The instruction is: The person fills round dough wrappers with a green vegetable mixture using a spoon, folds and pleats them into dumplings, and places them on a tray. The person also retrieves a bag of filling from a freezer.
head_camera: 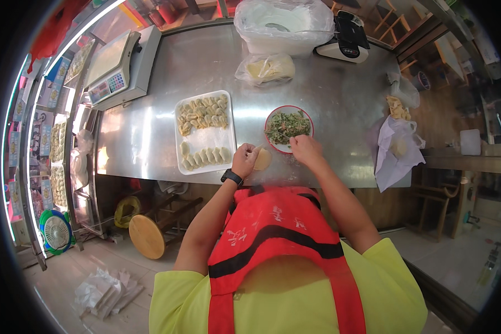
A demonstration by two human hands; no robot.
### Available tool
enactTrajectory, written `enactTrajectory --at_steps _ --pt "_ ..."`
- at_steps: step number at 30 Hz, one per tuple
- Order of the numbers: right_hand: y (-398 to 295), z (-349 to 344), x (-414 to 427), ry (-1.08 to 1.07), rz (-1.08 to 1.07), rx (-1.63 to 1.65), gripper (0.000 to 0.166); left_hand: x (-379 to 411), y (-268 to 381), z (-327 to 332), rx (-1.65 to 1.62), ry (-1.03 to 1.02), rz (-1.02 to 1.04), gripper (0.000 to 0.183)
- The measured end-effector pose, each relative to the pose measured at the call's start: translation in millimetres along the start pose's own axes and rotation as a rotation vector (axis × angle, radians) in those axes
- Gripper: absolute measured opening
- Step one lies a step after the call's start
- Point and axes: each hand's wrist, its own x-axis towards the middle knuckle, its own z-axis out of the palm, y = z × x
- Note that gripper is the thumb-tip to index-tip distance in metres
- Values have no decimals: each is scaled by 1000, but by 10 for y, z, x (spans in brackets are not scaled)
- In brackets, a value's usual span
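My left hand [245, 159], with a black watch on its wrist, holds a round dough wrapper [262, 160] by its left side, just above the steel table's near edge. Over the near rim of a red-rimmed bowl [312, 125] is my right hand [305, 148], gripping a thin utensil [282, 134] whose end lies in the chopped green filling [290, 123]. Left of my hands, a white tray [206, 140] carries pleated dumplings [203, 110] in rows at its far end and a row of smoother, paler dumplings [206, 156] at its near end.
On the steel table [338, 92] stand a bagged piece of dough [267, 68], a plastic-lined tub of flour [284, 25], a black-and-white appliance [345, 44] and a weighing scale [110, 73]. Plastic bags [396, 146] lie at the right edge. A wooden stool [147, 236] is below left.
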Motion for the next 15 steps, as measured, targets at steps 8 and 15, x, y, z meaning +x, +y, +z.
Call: enactTrajectory --at_steps 8,15 --pt "-57 -6 2 73 -29 -50 35 230 112 68 -682 159 -364 33" --pt "-131 15 -19 -9 57 -10 31 450 -166 615 -799 75 -484 37"
